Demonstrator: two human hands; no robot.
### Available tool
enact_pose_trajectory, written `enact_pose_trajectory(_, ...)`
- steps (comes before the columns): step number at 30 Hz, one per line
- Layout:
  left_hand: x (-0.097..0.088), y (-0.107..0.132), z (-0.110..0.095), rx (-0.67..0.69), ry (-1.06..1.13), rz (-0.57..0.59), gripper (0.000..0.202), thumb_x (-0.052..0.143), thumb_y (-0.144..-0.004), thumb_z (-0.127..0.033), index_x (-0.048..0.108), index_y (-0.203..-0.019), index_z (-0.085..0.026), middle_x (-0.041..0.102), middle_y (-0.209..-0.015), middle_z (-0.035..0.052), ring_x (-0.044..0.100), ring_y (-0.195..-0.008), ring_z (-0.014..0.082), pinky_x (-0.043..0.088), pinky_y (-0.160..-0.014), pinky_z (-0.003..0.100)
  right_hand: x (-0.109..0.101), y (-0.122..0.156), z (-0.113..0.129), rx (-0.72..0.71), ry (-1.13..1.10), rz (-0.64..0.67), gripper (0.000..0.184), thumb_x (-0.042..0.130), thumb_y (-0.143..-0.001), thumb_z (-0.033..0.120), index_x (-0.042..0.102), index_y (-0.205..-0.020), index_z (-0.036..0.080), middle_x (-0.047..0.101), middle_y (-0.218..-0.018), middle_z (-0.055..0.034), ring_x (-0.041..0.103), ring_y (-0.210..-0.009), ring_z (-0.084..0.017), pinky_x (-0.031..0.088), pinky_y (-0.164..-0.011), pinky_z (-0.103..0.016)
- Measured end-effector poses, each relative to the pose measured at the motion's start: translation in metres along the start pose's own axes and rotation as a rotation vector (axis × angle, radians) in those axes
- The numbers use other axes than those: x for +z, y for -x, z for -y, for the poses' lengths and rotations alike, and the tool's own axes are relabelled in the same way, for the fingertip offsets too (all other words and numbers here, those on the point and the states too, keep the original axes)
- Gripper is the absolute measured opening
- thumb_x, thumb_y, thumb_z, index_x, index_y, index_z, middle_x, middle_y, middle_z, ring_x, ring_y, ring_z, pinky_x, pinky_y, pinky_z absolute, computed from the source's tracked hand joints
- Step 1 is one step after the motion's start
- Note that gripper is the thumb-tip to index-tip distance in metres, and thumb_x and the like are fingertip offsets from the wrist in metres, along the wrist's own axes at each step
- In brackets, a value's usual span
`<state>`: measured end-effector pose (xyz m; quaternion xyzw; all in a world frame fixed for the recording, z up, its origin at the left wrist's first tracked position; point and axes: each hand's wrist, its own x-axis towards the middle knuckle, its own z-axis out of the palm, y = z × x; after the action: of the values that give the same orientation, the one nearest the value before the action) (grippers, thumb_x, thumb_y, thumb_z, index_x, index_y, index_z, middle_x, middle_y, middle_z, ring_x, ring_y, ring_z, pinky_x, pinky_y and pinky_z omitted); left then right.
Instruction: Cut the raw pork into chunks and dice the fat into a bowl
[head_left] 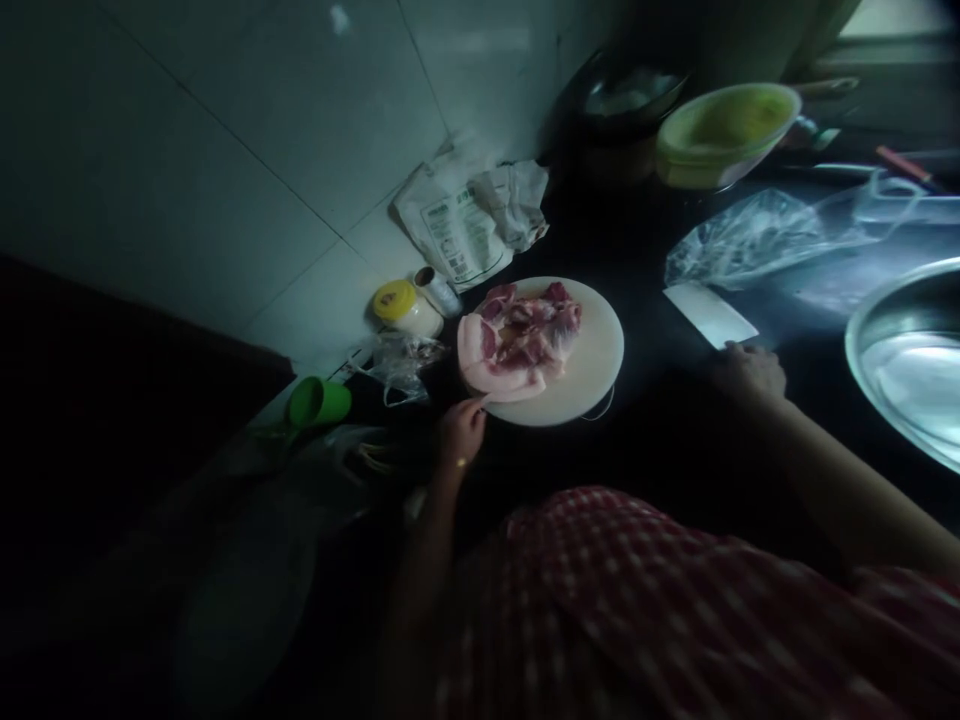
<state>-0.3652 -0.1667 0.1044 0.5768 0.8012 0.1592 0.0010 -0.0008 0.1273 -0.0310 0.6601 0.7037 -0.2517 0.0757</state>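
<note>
Raw meat (525,340), pink with a pale band of fat, lies heaped on the left half of a round white cutting board (592,365) on the dark worktop (652,440).

The left hand (461,430) sits at the board's near-left edge with its fingers drawn together. One fingertip touches the fat band, but whether it pinches the meat cannot be told.

The right hand (746,372) is closed over the handle of a cleaver (709,315). The blade lies flat on the worktop just right of the board.

Containers:
- A yellow-lidded jar (405,308) and a small bottle (437,290) stand left of the board, with the jar's lid on.
- A green cup (319,402) lies tipped on its side farther left.
- A yellow-green bowl (724,130) stands at the back; its contents are not discernible.
- A dark pot (630,100) beside it holds something pale.
- A steel basin (907,350) is at the right edge, its inside shiny.

A white packet (457,225) leans against the tiled wall, and a clear plastic bag (750,240) lies behind the cleaver.
</note>
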Motion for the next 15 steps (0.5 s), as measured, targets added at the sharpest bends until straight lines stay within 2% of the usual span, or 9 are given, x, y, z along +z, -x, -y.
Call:
enact_pose_trajectory(4,0.048,-0.063,-0.061,-0.006,-0.059,0.115,0.017,0.05,-0.086,-0.02,0.065,-0.093,-0.018,0.063,-0.091,0.0053,0.055,-0.089,0.016,0.041,-0.083,0.026,-0.007,-0.016,-0.003,-0.033,0.002,0.097,0.061,0.027,-0.075,0.035,0.026,-0.136,0.029,0.025,-0.124,-0.0153,0.022,-0.117,-0.021,0.027,-0.093,-0.038)
enact_pose_trajectory(7,0.081,-0.092,-0.088,-0.107,-0.12,0.155,0.016,0.052,-0.085,-0.026,0.066,-0.086,-0.019,0.062,-0.087,0.0059,0.054,-0.086,0.0175,0.038,-0.078,0.028,-0.01,-0.019,-0.005,-0.044,-0.03,0.124,0.057,0.025,-0.076,0.032,0.036,-0.132,0.024,0.029,-0.119,-0.0175,0.024,-0.113,-0.017,0.026,-0.092,-0.037)
enact_pose_trajectory(10,0.098,-0.099,-0.099,-0.224,-0.154,0.159,0.018,0.055,-0.084,-0.034,0.066,-0.088,-0.02,0.063,-0.089,0.0061,0.053,-0.087,0.0196,0.036,-0.075,0.03,-0.01,-0.019,-0.007,-0.055,-0.036,0.119,0.057,0.026,-0.076,0.033,0.036,-0.131,0.024,0.03,-0.118,-0.0181,0.025,-0.111,-0.014,0.027,-0.091,-0.036)
enact_pose_trajectory(15,0.103,-0.106,-0.104,-0.328,-0.147,0.116,0.022,0.051,-0.086,-0.033,0.066,-0.086,-0.017,0.064,-0.093,0.0075,0.054,-0.091,0.0204,0.036,-0.078,0.03,-0.006,-0.017,-0.008,-0.094,-0.044,0.085,0.056,0.022,-0.077,0.035,0.038,-0.13,0.022,0.032,-0.115,-0.0183,0.025,-0.108,-0.013,0.027,-0.09,-0.035)
